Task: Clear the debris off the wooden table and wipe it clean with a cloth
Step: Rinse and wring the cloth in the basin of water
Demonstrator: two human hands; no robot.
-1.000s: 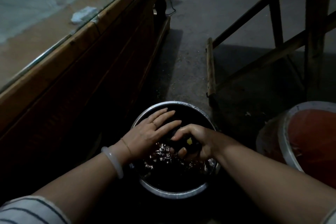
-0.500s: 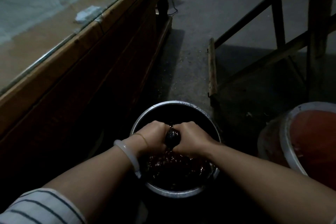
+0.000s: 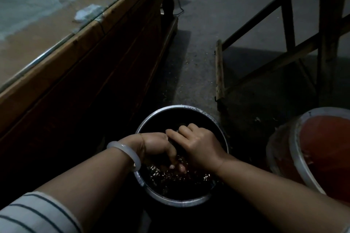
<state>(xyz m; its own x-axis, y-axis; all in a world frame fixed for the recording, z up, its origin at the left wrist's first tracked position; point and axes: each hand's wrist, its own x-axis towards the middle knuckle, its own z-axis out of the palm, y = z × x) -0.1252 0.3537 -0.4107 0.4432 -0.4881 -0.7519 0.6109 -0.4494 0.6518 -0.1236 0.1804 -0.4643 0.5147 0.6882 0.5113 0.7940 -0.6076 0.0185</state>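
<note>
Head view
My left hand (image 3: 155, 145): over the basin, knuckles up, fingers (image 3: 172, 163) curled down tight around the near end of the cloth, with the tips at the water.
My right hand (image 3: 200, 145): pressed up against the left one, fingers (image 3: 184, 128) bent over and closed around the far end of the same cloth.
Cloth (image 3: 174, 144): a dark, wet wad squeezed between my two fists, above the water and inside the basin. Only a sliver shows between my hands, and in this dim light I cannot tell its colour.
Basin (image 3: 170, 108): round metal, on the floor straight in front of me and just beside the foot of the desk.
Water (image 3: 180, 179): dark and rippled, glinting below my fingertips in the near half of the basin.
Desk (image 3: 66, 62): wooden, running along my left side, with a glass sheet (image 3: 37, 5) over its top.
Debris (image 3: 88, 12): one crumpled white scrap on the glass near the desk's edge, well apart from the basin.
Bangle (image 3: 126, 152): pale, on my left wrist, with a striped sleeve (image 3: 34, 213) further up that arm.
Bucket (image 3: 299, 157): orange inside with a pale rim, on the floor to the right of the basin.
Wooden frame (image 3: 219, 70): standing on the floor beyond the bucket.
</note>
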